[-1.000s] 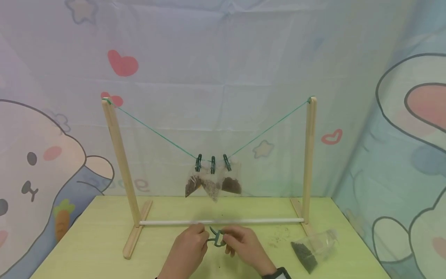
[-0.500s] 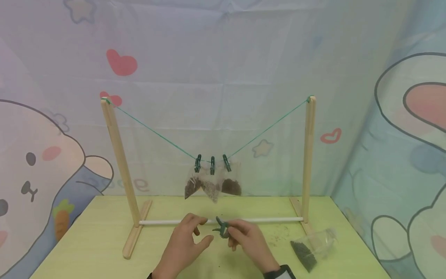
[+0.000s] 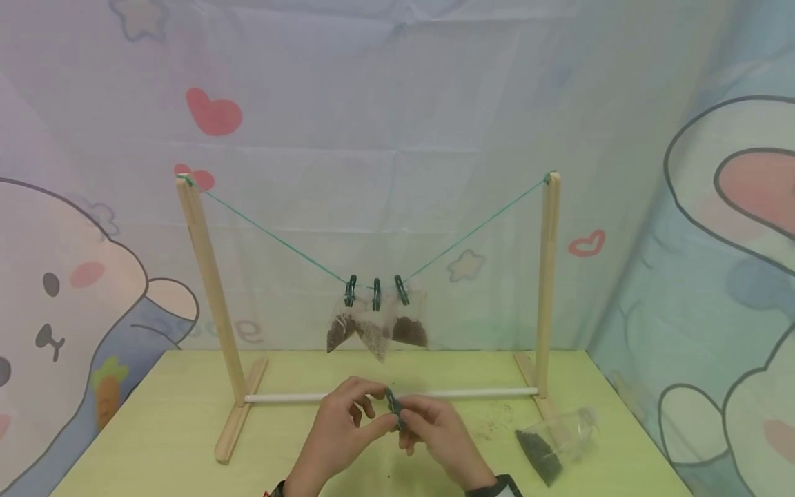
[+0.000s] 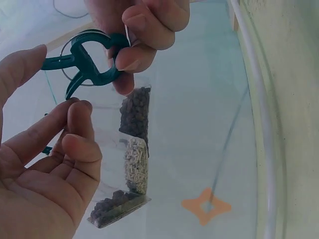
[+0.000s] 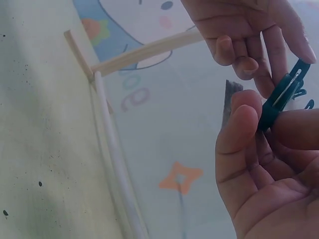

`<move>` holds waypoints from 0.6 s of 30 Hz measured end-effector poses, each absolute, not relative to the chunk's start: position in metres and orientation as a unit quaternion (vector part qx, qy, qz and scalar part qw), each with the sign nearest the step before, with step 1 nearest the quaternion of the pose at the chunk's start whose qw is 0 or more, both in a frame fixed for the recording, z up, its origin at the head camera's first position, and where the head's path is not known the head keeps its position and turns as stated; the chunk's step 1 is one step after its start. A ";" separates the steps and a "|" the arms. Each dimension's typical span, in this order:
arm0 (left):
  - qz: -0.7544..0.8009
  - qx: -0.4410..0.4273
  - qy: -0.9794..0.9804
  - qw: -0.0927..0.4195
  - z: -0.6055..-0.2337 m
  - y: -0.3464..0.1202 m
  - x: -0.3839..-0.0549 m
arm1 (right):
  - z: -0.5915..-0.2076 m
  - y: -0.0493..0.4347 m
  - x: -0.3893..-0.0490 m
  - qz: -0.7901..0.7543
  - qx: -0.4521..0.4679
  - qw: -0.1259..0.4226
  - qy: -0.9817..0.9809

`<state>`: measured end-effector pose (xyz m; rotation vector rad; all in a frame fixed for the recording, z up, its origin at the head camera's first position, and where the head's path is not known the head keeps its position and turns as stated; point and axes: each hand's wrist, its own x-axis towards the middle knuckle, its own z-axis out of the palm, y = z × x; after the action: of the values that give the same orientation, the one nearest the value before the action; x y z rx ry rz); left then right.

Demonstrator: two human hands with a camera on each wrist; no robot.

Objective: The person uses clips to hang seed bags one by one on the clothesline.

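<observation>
In the head view, both hands meet over the table in front of the frame's white rod. My right hand [image 3: 442, 433] pinches the ring-shaped end of a dark green plastic clip [image 4: 85, 63] between thumb and fingers. My left hand [image 3: 340, 426] has its thumb on one handle of this clip and a fingertip at the other, as the left wrist view shows. The clip's handles stand spread apart there. Beyond the hands, three similar green clips [image 3: 376, 295] hold small clear bags [image 3: 375, 337] with dark and pale grainy contents on a green string [image 3: 276, 238].
Two wooden posts [image 3: 210, 286] carry the string, and a white rod [image 3: 286, 398] joins them low down. On the table [image 3: 155, 428], another clear bag with dark grains [image 3: 539, 457] lies at right by the post's foot. A printed cloth [image 3: 373, 138] hangs behind.
My left hand first let go of the clip, opening away from it, then came back with thumb and finger at its handles. My right hand kept hold of the clip, which turned.
</observation>
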<state>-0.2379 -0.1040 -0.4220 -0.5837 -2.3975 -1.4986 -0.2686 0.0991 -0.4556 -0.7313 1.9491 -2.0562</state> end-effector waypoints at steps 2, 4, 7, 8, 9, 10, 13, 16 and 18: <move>-0.524 -0.198 -0.819 0.129 -0.424 -0.103 -0.239 | -0.456 0.099 -0.268 -0.699 -0.255 0.114 0.659; -0.532 -0.198 -0.812 0.133 -0.426 -0.103 -0.240 | -0.457 0.099 -0.268 -0.696 -0.255 0.119 0.660; -0.540 -0.197 -0.806 0.143 -0.428 -0.100 -0.241 | -0.457 0.101 -0.268 -0.682 -0.250 0.120 0.677; -0.541 -0.199 -0.803 0.148 -0.429 -0.099 -0.241 | -0.456 0.102 -0.268 -0.674 -0.248 0.116 0.686; -0.541 -0.200 -0.802 0.152 -0.430 -0.098 -0.241 | -0.457 0.103 -0.269 -0.664 -0.248 0.109 0.697; -0.542 -0.201 -0.801 0.156 -0.430 -0.097 -0.242 | -0.457 0.104 -0.269 -0.651 -0.249 0.101 0.710; -0.538 -0.203 -0.801 0.165 -0.431 -0.095 -0.242 | -0.457 0.110 -0.270 -0.602 -0.257 0.062 0.754; -0.530 -0.199 -0.806 0.171 -0.432 -0.094 -0.242 | -0.457 0.120 -0.271 -0.552 -0.249 0.017 0.795; -0.526 -0.194 -0.810 0.175 -0.432 -0.094 -0.242 | -0.457 0.130 -0.272 -0.524 -0.230 -0.017 0.820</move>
<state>-0.2421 -0.0935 -0.4323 -0.5489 -2.2943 -1.4893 -0.2717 0.1300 -0.4574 -0.7314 2.6040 -1.6633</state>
